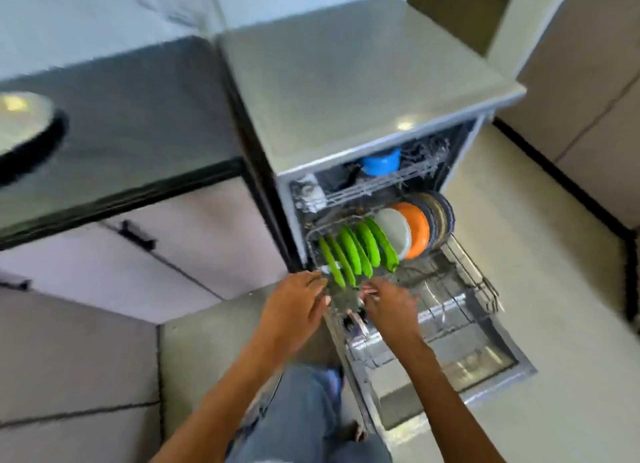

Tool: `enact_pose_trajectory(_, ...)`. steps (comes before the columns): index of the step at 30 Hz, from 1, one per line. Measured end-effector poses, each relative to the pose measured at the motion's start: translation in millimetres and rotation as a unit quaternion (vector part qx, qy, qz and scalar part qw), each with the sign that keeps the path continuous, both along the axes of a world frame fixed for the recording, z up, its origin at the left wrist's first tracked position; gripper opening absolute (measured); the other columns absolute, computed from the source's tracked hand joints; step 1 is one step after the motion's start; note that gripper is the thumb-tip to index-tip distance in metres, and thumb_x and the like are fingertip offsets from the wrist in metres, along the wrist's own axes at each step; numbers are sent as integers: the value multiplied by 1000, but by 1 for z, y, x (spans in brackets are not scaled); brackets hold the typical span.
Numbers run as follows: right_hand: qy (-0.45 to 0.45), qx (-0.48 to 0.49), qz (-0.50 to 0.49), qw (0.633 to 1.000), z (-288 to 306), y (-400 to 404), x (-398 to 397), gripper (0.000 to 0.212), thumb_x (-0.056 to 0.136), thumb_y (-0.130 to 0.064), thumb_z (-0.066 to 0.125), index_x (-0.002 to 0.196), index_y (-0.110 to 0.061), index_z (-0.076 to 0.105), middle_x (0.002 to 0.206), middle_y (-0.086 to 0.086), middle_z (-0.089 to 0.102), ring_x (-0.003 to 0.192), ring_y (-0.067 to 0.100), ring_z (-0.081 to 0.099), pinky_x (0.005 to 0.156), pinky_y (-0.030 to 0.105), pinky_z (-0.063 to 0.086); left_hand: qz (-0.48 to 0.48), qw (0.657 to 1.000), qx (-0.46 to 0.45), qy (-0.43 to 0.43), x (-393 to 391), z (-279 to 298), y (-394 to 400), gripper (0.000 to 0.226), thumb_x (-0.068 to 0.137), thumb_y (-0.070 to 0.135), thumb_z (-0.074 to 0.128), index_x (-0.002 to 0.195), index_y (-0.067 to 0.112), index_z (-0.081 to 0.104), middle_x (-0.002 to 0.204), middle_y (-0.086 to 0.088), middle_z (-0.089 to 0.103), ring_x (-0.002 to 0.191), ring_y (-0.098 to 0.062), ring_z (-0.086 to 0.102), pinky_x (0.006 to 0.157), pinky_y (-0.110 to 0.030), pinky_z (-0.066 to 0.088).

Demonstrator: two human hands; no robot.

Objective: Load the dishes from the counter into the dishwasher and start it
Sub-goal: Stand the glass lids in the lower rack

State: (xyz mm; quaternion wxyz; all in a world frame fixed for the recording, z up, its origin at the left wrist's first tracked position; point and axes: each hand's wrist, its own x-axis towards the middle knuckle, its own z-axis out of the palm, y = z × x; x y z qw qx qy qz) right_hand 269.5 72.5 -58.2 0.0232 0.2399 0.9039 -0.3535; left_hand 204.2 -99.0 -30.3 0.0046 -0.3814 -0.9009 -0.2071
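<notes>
The dishwasher point(363, 81) stands open with its door point(450, 369) folded down and the lower rack point(479, 279) pulled out. Several green plates point(356, 251) stand upright in it, then a white bowl point(394, 230), an orange bowl point(419, 227) and dark plates point(442, 216). A blue cup point(381, 162) sits in the upper rack point(374, 185). Both hands are at the dark cutlery basket point(343, 299) at the rack's front left. My left hand point(298, 305) lies against its left side, fingers extended. My right hand point(391, 306) pinches a small pale piece of cutlery point(367, 291) over the basket; blur hides detail.
A dark glossy counter point(121, 133) runs to the left of the dishwasher, with a round pale dish point(20, 119) with a dark rim at its far left edge. Pale cabinet doors point(173, 251) sit below. My legs in jeans point(298, 417) stand beside the open door.
</notes>
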Motion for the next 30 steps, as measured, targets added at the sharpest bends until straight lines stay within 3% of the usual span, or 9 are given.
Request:
enact_pose_trajectory(3, 87, -16, 95, 992, 65, -66, -13, 13, 86, -23, 60, 94, -16, 67, 90, 10, 71, 86, 32, 65, 73, 39, 51, 113, 992, 36, 46, 20, 66, -74, 39, 81, 32, 44, 95, 8, 72, 101, -10, 70, 85, -27, 68, 76, -35, 56)
enact_pose_trajectory(6, 143, -43, 203, 968, 111, -135, -35, 9, 83, -24, 65, 87, -16, 68, 83, 8, 72, 77, 30, 67, 68, 41, 53, 250, 961, 66, 93, 46, 106, -155, 37, 80, 31, 47, 97, 9, 71, 104, -8, 70, 87, -25, 68, 75, -32, 54)
enact_pose_trajectory(11, 218, -27, 380, 898, 180, -258, -73, 9, 81, -15, 70, 90, -16, 71, 83, 5, 74, 79, 26, 70, 67, 30, 51, 476, 861, 47, 171, 104, 140, -279, 38, 83, 41, 45, 100, 20, 71, 111, 1, 68, 96, -16, 63, 84, -26, 49)
enact_pose_trajectory(14, 251, -45, 476, 842, 206, -337, -83, 8, 80, -11, 70, 88, -13, 70, 80, 5, 73, 73, 27, 70, 65, 32, 51, 578, 793, 30, 192, 138, 150, -334, 37, 81, 42, 47, 97, 21, 72, 108, 2, 69, 94, -14, 63, 86, -23, 43)
enact_pose_trajectory(19, 260, -77, 591, 760, 216, -469, -90, 9, 82, -20, 68, 91, -21, 70, 84, -7, 73, 79, 13, 70, 64, 27, 53, 689, 700, 5, 188, 165, 151, -423, 36, 81, 44, 49, 98, 22, 72, 108, 4, 68, 97, -14, 64, 87, -25, 48)
enact_pose_trajectory(22, 265, -94, 647, 709, 219, -547, -92, 10, 85, -21, 66, 94, -20, 70, 86, -11, 72, 80, 2, 66, 65, 17, 50, 739, 649, 2, 183, 165, 138, -494, 26, 77, 34, 69, 98, 19, 73, 109, 0, 69, 100, -18, 65, 89, -31, 47)
enact_pose_trajectory(24, 258, -88, 663, 697, 217, -598, -95, 11, 85, -22, 65, 95, -21, 70, 85, -12, 71, 80, 2, 65, 64, 16, 47, 765, 622, -11, 168, 156, 129, -547, 27, 72, 25, 77, 97, 15, 73, 107, -4, 69, 97, -23, 66, 87, -34, 49)
enact_pose_trajectory(27, 257, -73, 684, 679, 209, -657, -99, 13, 84, -23, 66, 96, -20, 70, 87, -11, 71, 81, 6, 66, 65, 13, 44, 791, 594, -26, 145, 143, 122, -621, 35, 65, 19, 84, 98, 10, 73, 106, -9, 70, 94, -27, 67, 83, -37, 51)
enact_pose_trajectory(30, 241, -61, 709, 660, 199, -701, -105, 15, 85, -25, 65, 99, -21, 69, 90, -12, 71, 83, 5, 66, 71, 18, 52, 794, 596, -88, 83, 130, 117, -690, 57, 42, 16, 93, 94, 6, 73, 99, -12, 71, 85, -27, 69, 73, -37, 55)
